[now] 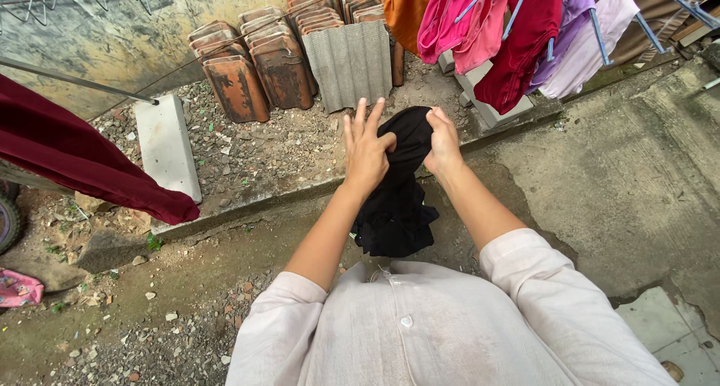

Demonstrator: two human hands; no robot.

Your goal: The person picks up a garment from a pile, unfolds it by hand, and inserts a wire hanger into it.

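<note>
A black garment (397,198) hangs bunched in front of me, held up at its top by both hands. My left hand (365,150) pinches the cloth with thumb and forefinger while the other fingers spread upward. My right hand (442,142) is closed on the garment's upper right edge. Both arms reach out from pale rolled sleeves over a concrete and gravel ground.
A blue drying rack (600,33) at the upper right carries pink, red, purple and orange clothes. A dark red cloth (82,161) hangs on a line at the left. Stacked clay roof tiles (262,63) and a corrugated sheet (351,63) lean on the wall. A concrete slab (166,146) lies on gravel.
</note>
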